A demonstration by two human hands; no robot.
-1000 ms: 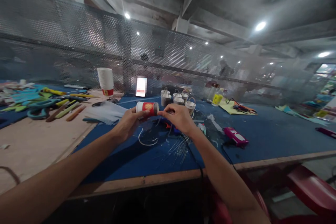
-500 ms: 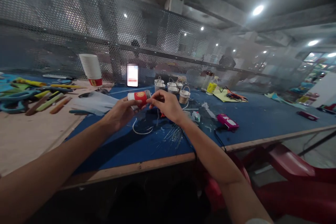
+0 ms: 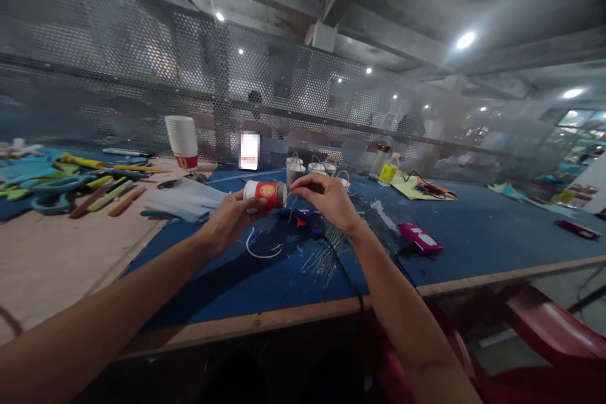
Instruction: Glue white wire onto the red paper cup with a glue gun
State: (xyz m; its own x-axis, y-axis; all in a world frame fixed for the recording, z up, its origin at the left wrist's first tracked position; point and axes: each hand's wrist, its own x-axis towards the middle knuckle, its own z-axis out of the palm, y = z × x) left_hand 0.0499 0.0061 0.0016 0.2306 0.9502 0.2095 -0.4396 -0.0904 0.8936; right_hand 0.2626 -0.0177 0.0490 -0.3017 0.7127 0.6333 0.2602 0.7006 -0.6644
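Observation:
My left hand (image 3: 231, 218) is closed around a paper cup (image 3: 266, 194), white with a red band and a gold emblem, held on its side above the table. The cup's right end is greyish brown. Just off that end, my right hand (image 3: 326, 199) pinches a thin pale cord (image 3: 285, 197), which runs to the cup. Below the hands lies a blue glue gun (image 3: 303, 218) with an orange trigger. Behind them stand several small cups with looped handles, such as a white one (image 3: 295, 172). A curl of white cord (image 3: 262, 255) rests in front.
At left are a stack of paper cups (image 3: 182, 139), scissors (image 3: 57, 192) and glue sticks (image 3: 110, 194). A phone (image 3: 249, 151) leans upright at the back. Thin wires (image 3: 326, 255), a magenta box (image 3: 420, 238) and a yellow-labelled bottle (image 3: 388, 170) lie or stand rightward. A red chair (image 3: 553, 315) is near the edge.
The view has tilted up and shifted left, so everything sits lower and further right. My right hand has drawn slightly away from the cup end, and the cord and glue gun show more clearly.

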